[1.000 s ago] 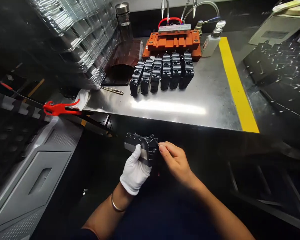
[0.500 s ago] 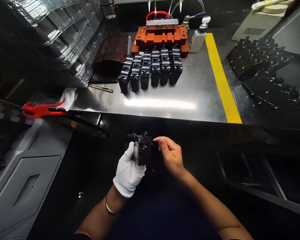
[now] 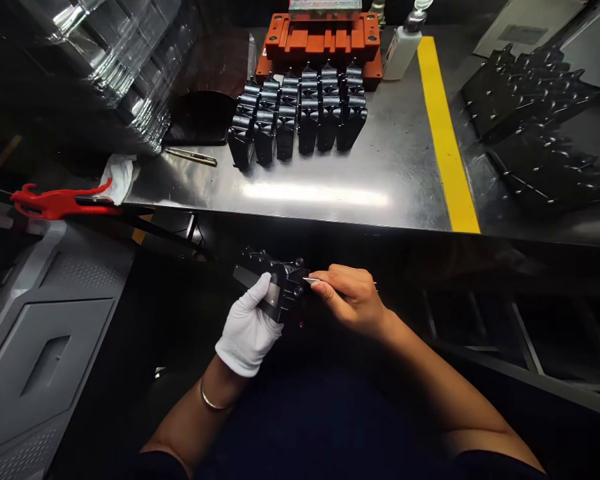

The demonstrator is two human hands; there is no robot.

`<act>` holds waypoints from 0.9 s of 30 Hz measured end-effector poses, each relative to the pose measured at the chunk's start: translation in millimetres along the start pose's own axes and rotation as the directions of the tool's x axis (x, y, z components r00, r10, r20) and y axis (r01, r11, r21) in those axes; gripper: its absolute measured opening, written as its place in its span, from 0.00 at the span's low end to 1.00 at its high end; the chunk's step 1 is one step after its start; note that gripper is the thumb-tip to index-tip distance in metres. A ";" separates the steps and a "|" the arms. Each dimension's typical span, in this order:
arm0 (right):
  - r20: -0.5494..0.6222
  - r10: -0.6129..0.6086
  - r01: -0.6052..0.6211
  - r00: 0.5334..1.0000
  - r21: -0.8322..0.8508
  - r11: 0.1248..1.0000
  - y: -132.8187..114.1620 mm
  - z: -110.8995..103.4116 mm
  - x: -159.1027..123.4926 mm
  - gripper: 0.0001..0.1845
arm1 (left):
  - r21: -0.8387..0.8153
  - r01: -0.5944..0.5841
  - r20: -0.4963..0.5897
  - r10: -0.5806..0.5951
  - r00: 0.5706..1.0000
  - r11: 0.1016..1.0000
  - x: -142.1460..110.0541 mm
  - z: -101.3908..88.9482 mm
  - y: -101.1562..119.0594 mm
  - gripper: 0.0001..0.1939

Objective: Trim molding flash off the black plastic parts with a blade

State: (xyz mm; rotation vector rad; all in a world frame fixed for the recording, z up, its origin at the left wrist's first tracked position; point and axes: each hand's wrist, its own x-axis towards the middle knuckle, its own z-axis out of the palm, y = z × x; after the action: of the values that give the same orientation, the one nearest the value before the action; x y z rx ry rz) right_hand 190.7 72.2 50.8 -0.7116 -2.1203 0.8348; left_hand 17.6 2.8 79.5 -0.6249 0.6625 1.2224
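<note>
My left hand (image 3: 250, 327), in a white glove, is closed round a black moulded plastic part (image 3: 290, 273) with a flat grey metal-looking plate on its near side. The part is held tilted in front of the bench edge. My bare right hand (image 3: 353, 293) is closed in a pinch on a slim blade (image 3: 311, 280), whose pale pointed tip is at the right edge of the part. Whether the tip touches the part I cannot tell. Most of the blade is hidden in the fingers.
Several similar black parts (image 3: 307, 120) stand in a row on the metal bench (image 3: 400, 173), before an orange fixture (image 3: 325, 43). Nearby are a white bottle (image 3: 403, 53), tweezers (image 3: 190, 156), a red air gun (image 3: 55, 201), stacked clear trays (image 3: 130, 73) and more black parts (image 3: 530, 120) at right.
The black part has turned in my left hand, showing more of its plate. My right hand has tilted, and the blade tip now shows beside the part. The view has shifted downward.
</note>
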 end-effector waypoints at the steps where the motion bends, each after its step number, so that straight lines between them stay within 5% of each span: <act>1: -0.001 0.003 -0.003 1.000 -0.001 1.000 0.4 0.0 -0.3 0.13 | 0.003 -0.003 -0.001 0.003 1.000 1.000 0.5 -0.3 0.1 0.25; 16: 0.021 0.038 -0.039 0.999 0.047 0.998 7.3 1.3 -2.4 0.14 | 0.052 -0.061 0.022 0.060 0.998 0.997 2.5 1.9 -4.1 0.24; 27: -0.132 0.100 -0.088 0.986 0.095 0.992 12.8 22.1 -2.8 0.13 | -0.006 -0.028 0.010 0.028 1.000 1.000 10.4 -1.4 -1.4 0.22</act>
State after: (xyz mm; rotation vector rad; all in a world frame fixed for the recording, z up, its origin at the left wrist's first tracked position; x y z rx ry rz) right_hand 177.7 71.0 28.6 -0.8038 -1.9281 0.8987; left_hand 20.9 8.0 70.9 -0.6162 0.6614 1.2528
